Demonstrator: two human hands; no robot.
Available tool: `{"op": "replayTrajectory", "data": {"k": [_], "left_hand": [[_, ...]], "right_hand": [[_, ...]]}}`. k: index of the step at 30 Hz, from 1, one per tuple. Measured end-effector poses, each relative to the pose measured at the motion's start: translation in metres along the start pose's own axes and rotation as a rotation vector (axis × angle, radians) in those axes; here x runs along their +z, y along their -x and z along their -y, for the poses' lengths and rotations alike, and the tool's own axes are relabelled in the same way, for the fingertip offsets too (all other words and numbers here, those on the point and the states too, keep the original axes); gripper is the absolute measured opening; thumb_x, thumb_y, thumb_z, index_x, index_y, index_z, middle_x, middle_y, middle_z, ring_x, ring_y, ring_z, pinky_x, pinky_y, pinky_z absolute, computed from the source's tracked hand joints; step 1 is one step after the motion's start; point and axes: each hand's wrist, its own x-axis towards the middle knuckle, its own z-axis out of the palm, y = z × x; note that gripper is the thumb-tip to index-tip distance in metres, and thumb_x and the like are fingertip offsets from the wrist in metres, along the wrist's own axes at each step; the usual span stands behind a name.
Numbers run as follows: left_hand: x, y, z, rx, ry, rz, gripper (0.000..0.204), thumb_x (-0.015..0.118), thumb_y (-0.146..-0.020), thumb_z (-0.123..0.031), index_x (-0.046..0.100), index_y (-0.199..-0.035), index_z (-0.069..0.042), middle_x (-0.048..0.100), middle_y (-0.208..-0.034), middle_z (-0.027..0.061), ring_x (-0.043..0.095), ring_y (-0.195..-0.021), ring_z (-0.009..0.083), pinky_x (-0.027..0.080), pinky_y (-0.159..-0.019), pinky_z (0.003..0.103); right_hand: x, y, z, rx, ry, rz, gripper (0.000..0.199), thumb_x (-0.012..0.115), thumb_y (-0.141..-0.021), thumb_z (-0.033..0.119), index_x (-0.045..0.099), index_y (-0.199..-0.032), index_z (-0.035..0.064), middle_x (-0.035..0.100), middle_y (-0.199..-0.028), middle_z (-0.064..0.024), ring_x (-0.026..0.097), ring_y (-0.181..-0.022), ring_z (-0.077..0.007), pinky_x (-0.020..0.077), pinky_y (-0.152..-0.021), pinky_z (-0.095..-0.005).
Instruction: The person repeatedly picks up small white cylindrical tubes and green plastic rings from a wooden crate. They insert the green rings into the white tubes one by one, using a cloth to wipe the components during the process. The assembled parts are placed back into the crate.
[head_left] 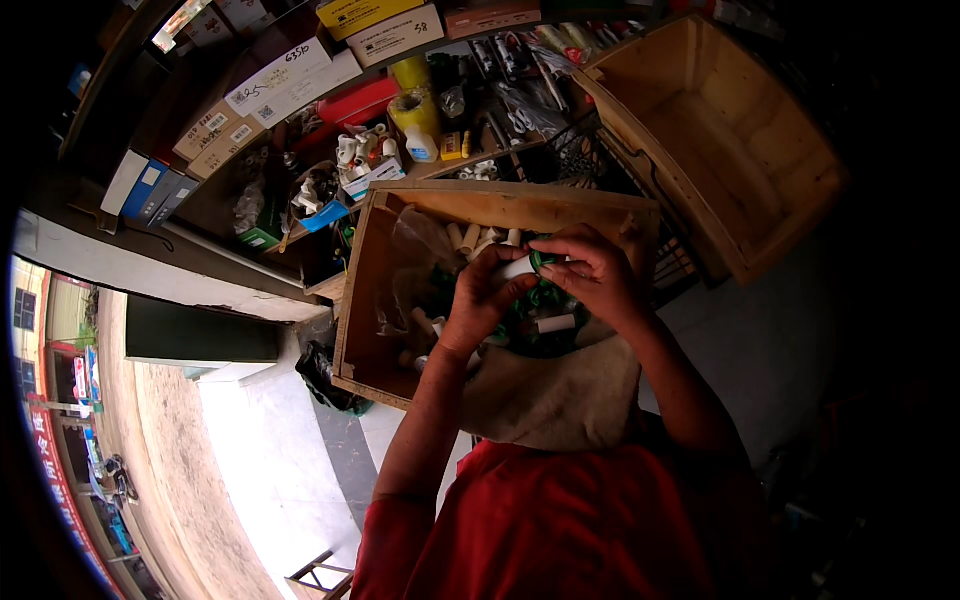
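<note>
Over a wooden drawer box [362, 300], my left hand [478, 305] is closed around a short white tube [516, 268]. The fingers of my right hand [598, 272] pinch a green piece [540, 260] at the tube's right end. Whether this piece is a ring, a cap or wound tape cannot be made out. Below my hands the box holds dark green items, partly hidden and in shadow. Several pale tubes [468, 238] lie among them, and one white tube [556, 324] rests near my right wrist. A clear plastic bag [412, 245] lies at the box's left side.
A beige cloth [550, 400] covers the box's near edge. Another wooden box [735, 130] stands tilted at the upper right. Behind are shelves with cartons [290, 80], a yellow tape roll [415, 108], a white bottle [420, 145] and white fittings [362, 150]. A street shows at left.
</note>
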Motion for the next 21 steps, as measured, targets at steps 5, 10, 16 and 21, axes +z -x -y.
{"op": "replayTrajectory", "data": {"k": [5, 10, 16, 21], "left_hand": [[0.000, 0.000, 0.000, -0.039, 0.034, 0.011, 0.028, 0.072, -0.084, -0.004, 0.058, -0.108, -0.002, 0.062, -0.102, 0.0027, 0.057, -0.094, 0.0100, 0.047, -0.085, 0.025], [0.000, 0.000, 0.004, -0.048, 0.067, 0.052, 0.027, 0.071, -0.084, -0.004, 0.058, -0.108, -0.002, 0.062, -0.102, 0.0024, 0.056, -0.095, 0.0096, 0.046, -0.086, 0.025], [0.002, 0.002, 0.005, 0.054, -0.050, 0.029, 0.029, 0.069, -0.085, -0.002, 0.056, -0.111, -0.001, 0.062, -0.103, 0.0049, 0.059, -0.095, 0.0122, 0.049, -0.083, 0.027], [0.003, 0.002, 0.004, 0.127, -0.236, 0.008, 0.031, 0.072, -0.082, -0.001, 0.057, -0.108, -0.001, 0.063, -0.100, 0.0062, 0.061, -0.092, 0.0146, 0.050, -0.081, 0.028]], "right_hand": [[-0.001, 0.000, 0.004, 0.028, 0.024, 0.008, 0.034, 0.061, -0.086, -0.007, 0.063, -0.119, 0.0041, 0.052, -0.109, -0.0043, 0.058, -0.106, -0.0145, 0.0526, -0.089, -0.0255], [0.000, 0.000, 0.001, 0.024, 0.063, 0.028, 0.032, 0.064, -0.085, -0.004, 0.064, -0.116, 0.0042, 0.054, -0.106, -0.0045, 0.059, -0.104, -0.0144, 0.0529, -0.086, -0.0249], [0.000, -0.001, 0.000, 0.042, 0.048, 0.016, 0.029, 0.064, -0.085, -0.003, 0.065, -0.114, 0.0018, 0.056, -0.104, -0.0047, 0.061, -0.099, -0.0136, 0.0531, -0.084, -0.0242], [0.003, -0.002, -0.007, 0.055, 0.034, -0.057, 0.023, 0.070, -0.085, 0.008, 0.067, -0.107, 0.0007, 0.062, -0.090, -0.0061, 0.064, -0.083, -0.0124, 0.0540, -0.072, -0.0246]]}}
